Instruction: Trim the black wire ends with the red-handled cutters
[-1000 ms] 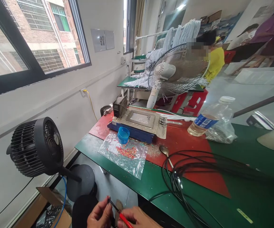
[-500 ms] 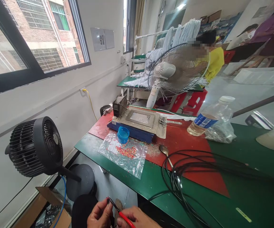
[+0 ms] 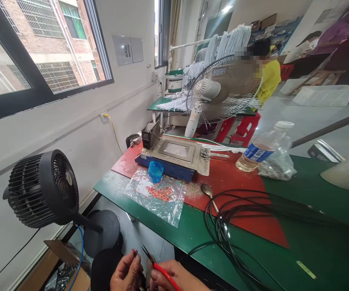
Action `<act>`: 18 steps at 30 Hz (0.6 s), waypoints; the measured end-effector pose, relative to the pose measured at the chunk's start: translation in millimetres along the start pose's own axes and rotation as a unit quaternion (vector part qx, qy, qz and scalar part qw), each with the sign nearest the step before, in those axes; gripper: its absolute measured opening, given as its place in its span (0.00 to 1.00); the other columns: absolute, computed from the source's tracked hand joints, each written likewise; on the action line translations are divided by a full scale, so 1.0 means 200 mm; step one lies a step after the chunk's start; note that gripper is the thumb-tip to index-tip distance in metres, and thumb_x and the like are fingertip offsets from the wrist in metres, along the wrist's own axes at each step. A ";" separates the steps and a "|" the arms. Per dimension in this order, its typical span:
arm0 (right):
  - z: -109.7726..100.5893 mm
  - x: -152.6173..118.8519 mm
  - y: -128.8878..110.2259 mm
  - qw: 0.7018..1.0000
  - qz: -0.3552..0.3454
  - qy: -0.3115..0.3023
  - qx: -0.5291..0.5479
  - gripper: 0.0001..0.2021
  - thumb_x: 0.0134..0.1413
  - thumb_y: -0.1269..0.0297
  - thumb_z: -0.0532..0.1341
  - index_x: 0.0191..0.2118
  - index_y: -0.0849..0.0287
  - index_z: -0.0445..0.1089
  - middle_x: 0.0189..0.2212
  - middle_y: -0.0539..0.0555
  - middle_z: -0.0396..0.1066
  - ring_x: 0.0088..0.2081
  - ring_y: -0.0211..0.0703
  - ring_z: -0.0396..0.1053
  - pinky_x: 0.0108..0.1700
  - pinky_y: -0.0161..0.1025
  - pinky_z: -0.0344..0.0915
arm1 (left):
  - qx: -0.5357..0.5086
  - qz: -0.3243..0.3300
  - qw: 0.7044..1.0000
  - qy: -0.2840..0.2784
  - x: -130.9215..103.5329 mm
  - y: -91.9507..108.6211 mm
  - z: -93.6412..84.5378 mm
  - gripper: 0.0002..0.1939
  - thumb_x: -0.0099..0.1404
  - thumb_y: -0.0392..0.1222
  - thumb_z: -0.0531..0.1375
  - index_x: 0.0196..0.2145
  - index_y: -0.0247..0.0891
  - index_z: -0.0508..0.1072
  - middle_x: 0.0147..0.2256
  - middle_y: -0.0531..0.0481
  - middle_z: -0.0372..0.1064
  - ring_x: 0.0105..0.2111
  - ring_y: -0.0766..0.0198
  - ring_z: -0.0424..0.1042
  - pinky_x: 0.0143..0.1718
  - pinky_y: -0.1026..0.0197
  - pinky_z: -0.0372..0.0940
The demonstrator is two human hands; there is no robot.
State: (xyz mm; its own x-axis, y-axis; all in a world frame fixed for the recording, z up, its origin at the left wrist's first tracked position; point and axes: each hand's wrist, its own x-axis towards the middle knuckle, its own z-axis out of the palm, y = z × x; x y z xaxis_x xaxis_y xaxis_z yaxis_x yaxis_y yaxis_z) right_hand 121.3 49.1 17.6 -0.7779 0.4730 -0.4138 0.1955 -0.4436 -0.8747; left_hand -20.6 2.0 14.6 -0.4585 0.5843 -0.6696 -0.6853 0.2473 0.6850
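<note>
At the bottom of the head view, my left hand (image 3: 127, 271) is closed in a pinch. Thumb and forefinger hold what looks like a thin dark cable end (image 3: 135, 252) with a reddish tip; most of it is hidden by the fingers. My right hand (image 3: 174, 274) is wrapped round red-handled pliers (image 3: 162, 271), just right of the left hand. Their slim dark jaws are parted and stand apart from the cable end. Both hands are below the table's front edge. A coil of black cable (image 3: 223, 226) lies on the table to the right.
On the green table (image 3: 150, 214) is a blue-based hot plate (image 3: 177, 151). Before it, a blue cup (image 3: 155, 171) stands on a plastic bag (image 3: 168, 212) with small red bits. A spoon (image 3: 207, 190), a bottle (image 3: 253, 155) and fans (image 3: 44, 188) are around; a person in yellow (image 3: 270, 81) sits beyond.
The pliers have come away from the cable end in my left hand, moving slightly right, and their jaws have parted. The view has shifted slightly.
</note>
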 end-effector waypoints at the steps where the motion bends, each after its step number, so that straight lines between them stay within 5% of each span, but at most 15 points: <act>1: 0.00 0.00 0.00 1.000 -0.008 -0.003 -0.008 0.31 0.42 0.36 0.55 0.28 0.66 0.70 0.18 0.47 0.55 0.20 0.29 0.49 0.22 0.30 0.44 | -0.002 -0.004 1.000 -0.004 -0.01 0.01 0.01 0.21 0.22 0.44 0.73 0.20 0.42 0.77 0.13 0.55 0.70 0.16 0.74 0.66 0.19 0.75 0.60; 9: 0.00 0.01 -0.02 0.998 -0.020 -0.048 -0.023 0.31 0.42 0.36 0.55 0.28 0.66 0.70 0.19 0.47 0.55 0.21 0.29 0.49 0.22 0.31 0.44 | -0.008 -0.006 0.999 -0.035 -0.07 0.03 0.06 0.21 0.25 0.42 0.73 0.22 0.38 0.77 0.15 0.51 0.72 0.16 0.72 0.66 0.17 0.72 0.60; 18: 0.00 -0.01 -0.03 1.000 -0.001 -0.023 0.000 0.29 0.43 0.38 0.57 0.25 0.66 0.68 0.16 0.46 0.52 0.19 0.29 0.46 0.21 0.31 0.42 | 0.028 0.019 0.998 -0.049 0.00 -0.03 -0.01 0.20 0.31 0.46 0.71 0.26 0.39 0.77 0.13 0.53 0.68 0.18 0.71 0.67 0.18 0.72 0.58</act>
State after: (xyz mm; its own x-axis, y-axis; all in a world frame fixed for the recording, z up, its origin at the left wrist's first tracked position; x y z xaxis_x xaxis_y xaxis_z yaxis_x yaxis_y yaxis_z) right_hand 121.7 49.9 24.6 -0.8050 0.4387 -0.3994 0.1929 -0.4431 -0.8755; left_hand -16.6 -1.1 10.6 -0.4250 0.6661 -0.6130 -0.6343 0.2640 0.7266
